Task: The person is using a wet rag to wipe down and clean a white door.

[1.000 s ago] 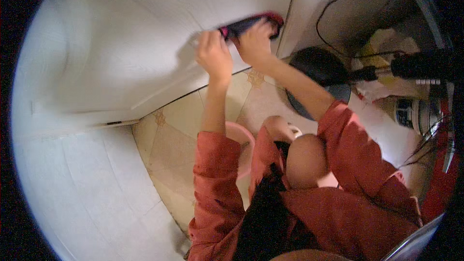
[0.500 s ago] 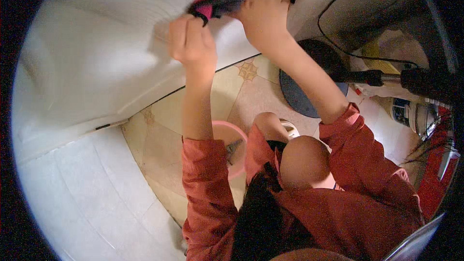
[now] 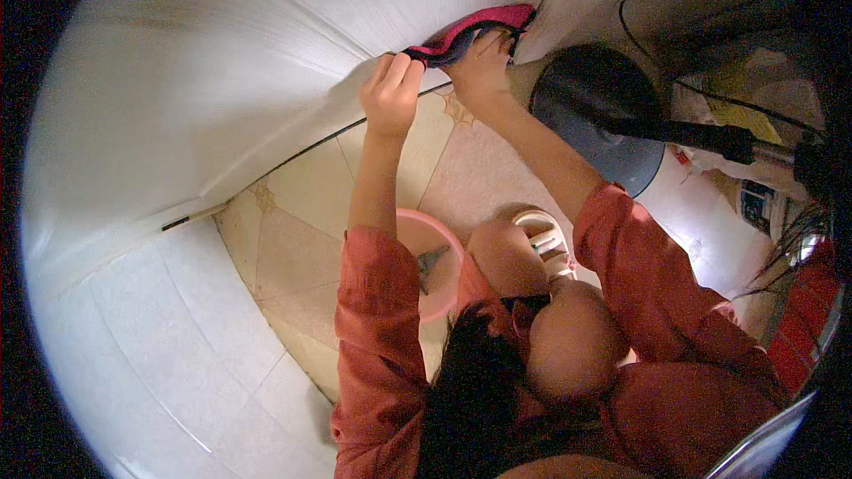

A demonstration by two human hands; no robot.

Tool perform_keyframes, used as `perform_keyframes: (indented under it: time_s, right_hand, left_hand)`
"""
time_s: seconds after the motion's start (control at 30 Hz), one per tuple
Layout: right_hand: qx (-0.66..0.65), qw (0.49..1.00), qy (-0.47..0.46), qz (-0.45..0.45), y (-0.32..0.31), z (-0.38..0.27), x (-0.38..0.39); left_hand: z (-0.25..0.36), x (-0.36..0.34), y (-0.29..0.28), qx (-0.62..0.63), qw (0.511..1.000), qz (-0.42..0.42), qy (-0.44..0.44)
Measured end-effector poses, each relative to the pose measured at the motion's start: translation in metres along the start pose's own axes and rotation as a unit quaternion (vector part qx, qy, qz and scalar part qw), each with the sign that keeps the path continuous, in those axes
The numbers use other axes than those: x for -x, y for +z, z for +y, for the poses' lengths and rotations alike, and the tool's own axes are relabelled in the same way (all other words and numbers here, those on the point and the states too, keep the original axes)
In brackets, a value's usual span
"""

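Observation:
A dark cloth with a pink side (image 3: 484,22) lies against a tall white panel (image 3: 177,98), near its lower right edge. My left hand (image 3: 391,93) is closed, fingers curled around the cloth's left end. Further right, my right hand (image 3: 482,71) grips the cloth's other part; its fingertips are partly hidden in the folds. Both forearms reach out from rolled-up red sleeves.
On the tiled floor, a pink basin (image 3: 459,257) with a grey item inside stands beside my knees. A large dark round container (image 3: 593,93) is at the right, with a black pole (image 3: 701,137) across it. A black cable (image 3: 626,13) hangs above.
Both hands have come down the white panel with the cloth, the left one also moving right. More of the cloth's pink side shows now. My knees have shifted.

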State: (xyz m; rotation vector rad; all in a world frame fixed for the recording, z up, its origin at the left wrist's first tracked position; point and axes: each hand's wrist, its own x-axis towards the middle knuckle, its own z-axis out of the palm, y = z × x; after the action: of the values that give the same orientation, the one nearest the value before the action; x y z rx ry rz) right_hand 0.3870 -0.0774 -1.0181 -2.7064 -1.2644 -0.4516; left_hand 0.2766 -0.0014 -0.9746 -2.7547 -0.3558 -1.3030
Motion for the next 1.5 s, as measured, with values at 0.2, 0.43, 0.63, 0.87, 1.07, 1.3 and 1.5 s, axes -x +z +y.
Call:
perform_keyframes:
  time_s: [0.2, 0.43, 0.63, 0.87, 1.07, 1.3, 1.5]
  right_hand:
    - [0.046, 0.991, -0.122, -0.016, 0.046, -0.003, 0.028]
    - [-0.009, 0.98, -0.006, -0.2, 0.073, -0.004, 0.028]
    - [0.002, 0.992, -0.018, -0.122, 0.121, 0.008, 0.036]
    - [-0.127, 0.984, 0.035, -0.121, 0.137, 0.012, 0.04]
    - [-0.215, 0.931, 0.089, -0.28, 0.124, -0.013, 0.045]
    - [-0.157, 0.986, 0.025, -0.047, 0.156, -0.012, 0.056]
    - [-0.215, 0.976, -0.02, -0.038, 0.167, 0.019, 0.043]
  left_hand:
    - [0.004, 0.035, 0.015, -0.024, 0.996, -0.062, -0.056]
    - [0.012, 0.054, 0.047, -0.071, 0.987, -0.124, -0.077]
    - [0.018, 0.065, 0.068, -0.057, 0.985, -0.135, -0.085]
    - [0.027, 0.075, 0.089, -0.036, 0.984, -0.134, -0.111]
    - [0.017, 0.098, 0.08, -0.048, 0.976, -0.183, -0.111]
    - [0.012, 0.103, 0.086, -0.044, 0.976, -0.194, -0.088]
    - [0.03, 0.086, 0.104, -0.034, 0.964, -0.239, -0.109]
